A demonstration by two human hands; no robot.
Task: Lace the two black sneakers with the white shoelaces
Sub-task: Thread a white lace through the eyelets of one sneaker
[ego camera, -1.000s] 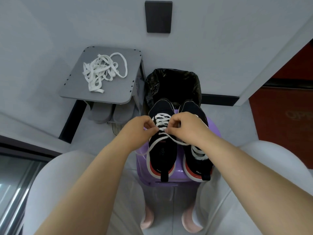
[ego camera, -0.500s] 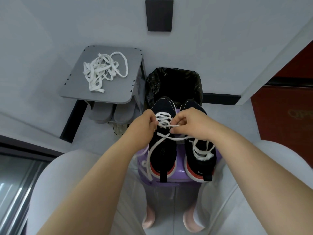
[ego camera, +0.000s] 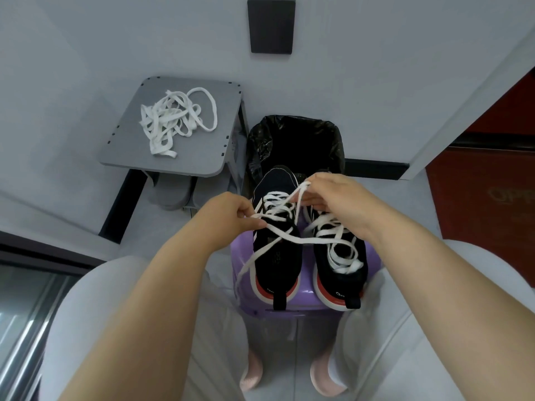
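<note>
Two black knit sneakers with white-and-red soles are sitting side by side, heels toward the person, on a glossy purple plastic stool (ego camera: 304,309) between the knees. The left sneaker (ego camera: 276,253) is carrying a flat white shoelace (ego camera: 285,235) crossing through its upper eyelets; one loose end is trailing down over the stool's left edge. The left hand (ego camera: 228,215) is pinching one strand of this lace between thumb and fingertips, just beside the shoe's left side. The right hand (ego camera: 333,195) is gripping the other strand, fingers curled shut around it, lifting it above the toe area so the flat tape is running taut and diagonal. The right sneaker (ego camera: 338,256) is holding its own white lace (ego camera: 338,250) in loose, looping coils over the tongue.

Beyond the toes, a bin lined with a crinkled, shiny black bag (ego camera: 295,140) is standing open. To its left, a matte grey side table (ego camera: 199,157) with rounded corners is bearing a tangled heap of spare laces (ego camera: 173,120), flat and woven. A dark rectangular panel (ego camera: 271,24) is hanging on the pale wall above.
</note>
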